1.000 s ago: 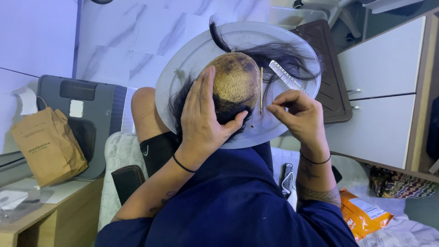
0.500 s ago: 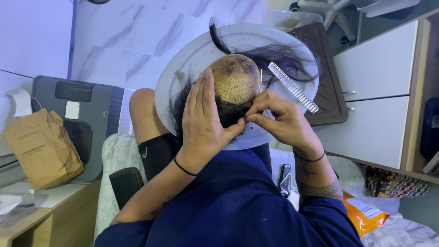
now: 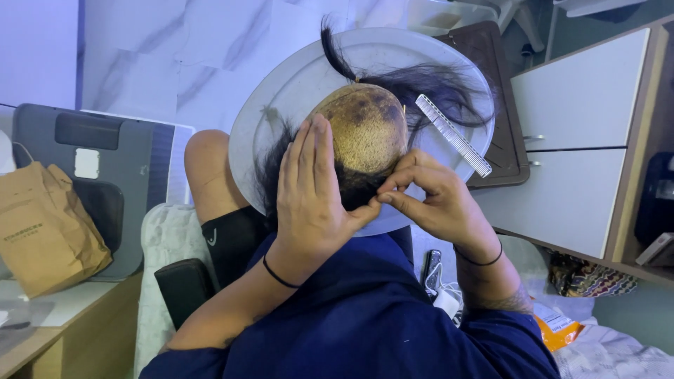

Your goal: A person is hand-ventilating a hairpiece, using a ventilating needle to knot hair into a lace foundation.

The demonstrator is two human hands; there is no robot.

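On the grey tray, left hand presses the wig cap, right hand's grip pinching hair.

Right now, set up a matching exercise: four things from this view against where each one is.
Things:
1. left hand
2. comb
3. paper bag
4. round tray

Places:
A. far left, on the desk
B. flat against the wig cap
C. under the wig, on the lap
D. right of the cap, on loose hair

Pairs: 1-B, 2-D, 3-A, 4-C
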